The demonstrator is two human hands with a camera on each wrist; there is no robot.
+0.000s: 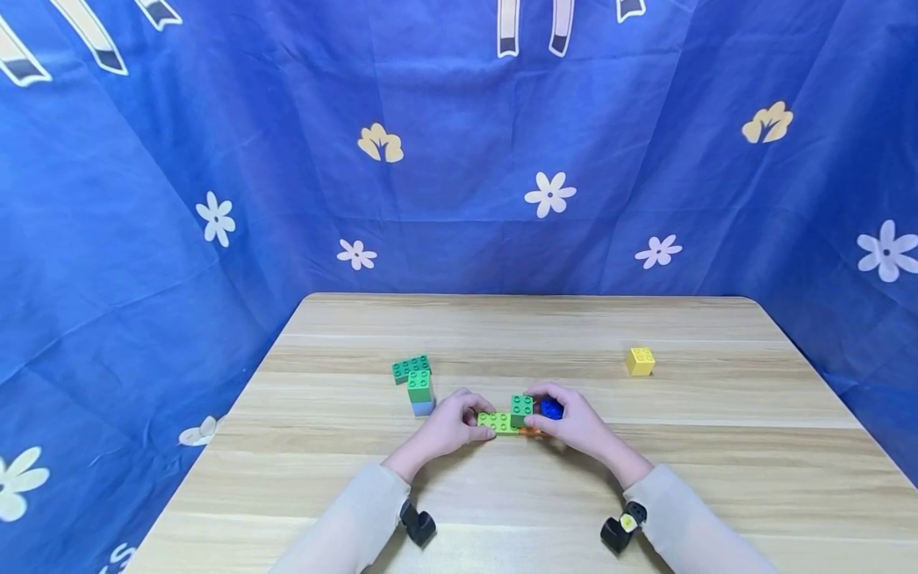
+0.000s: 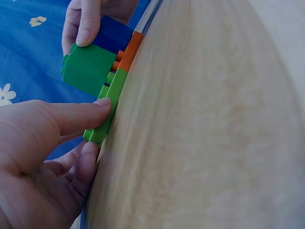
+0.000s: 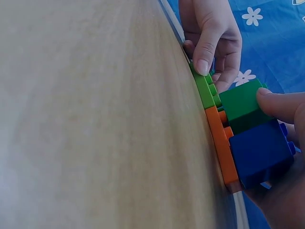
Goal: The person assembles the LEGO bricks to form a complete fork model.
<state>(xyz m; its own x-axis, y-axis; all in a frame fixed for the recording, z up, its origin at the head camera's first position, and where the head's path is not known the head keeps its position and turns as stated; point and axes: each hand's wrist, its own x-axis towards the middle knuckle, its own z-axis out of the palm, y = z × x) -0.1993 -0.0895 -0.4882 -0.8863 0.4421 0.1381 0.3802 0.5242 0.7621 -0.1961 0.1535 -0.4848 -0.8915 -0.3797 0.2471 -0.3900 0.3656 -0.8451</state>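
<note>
Left hand [image 1: 452, 424] pinches flat lime-green plastic brick [image 1: 500, 422], right hand [image 1: 579, 418] grips square green plastic brick [image 1: 520, 411], both at lower centre of frame

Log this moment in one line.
left hand: grips lime brick | right hand: holds green block above lime brick, orange brick | blue block: on orange brick | yellow block: apart

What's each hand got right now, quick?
Left hand: closed, pinching the light green brick.
Right hand: closed, gripping the green block beside the blue block.
</note>
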